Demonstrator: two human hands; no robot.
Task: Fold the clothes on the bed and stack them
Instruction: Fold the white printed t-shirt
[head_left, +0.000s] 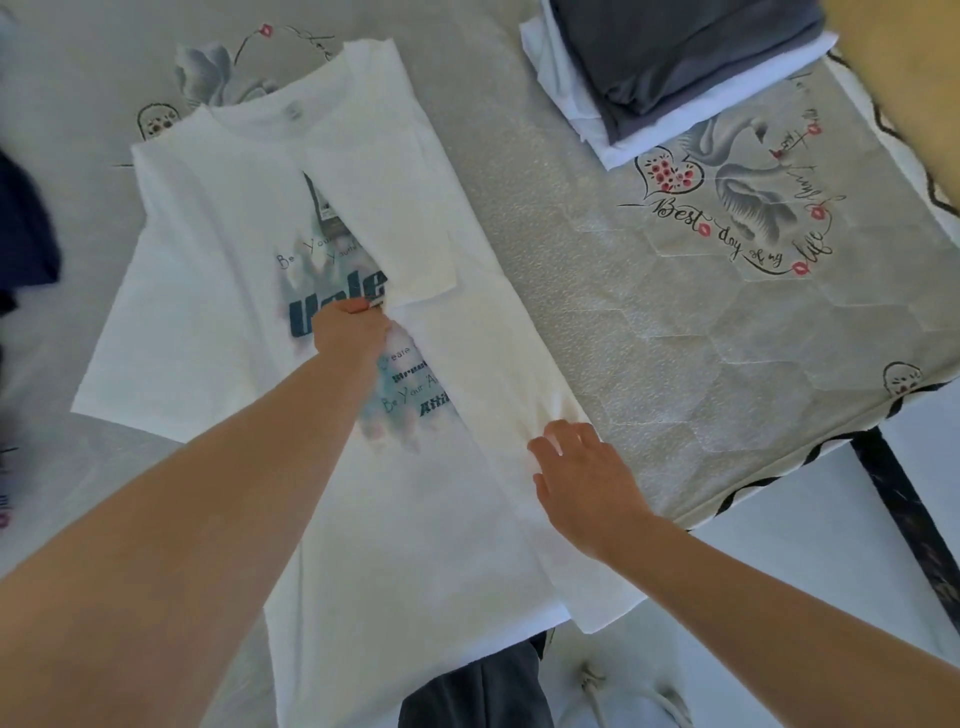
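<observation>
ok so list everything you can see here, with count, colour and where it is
printed t-shirt: one, white, flat on the bed, right side folded over
folded stack: one, white and dark grey garments, far right of bed
dark garment: one, navy, left edge
bed cover: one, grey with swan print
shoe: one, pale, on the floor
left hand: pinching the folded sleeve edge at mid-shirt
right hand: open, flat on the folded side

Matt white cloth T-shirt (208, 291) on quilted mattress (649, 332).
</observation>
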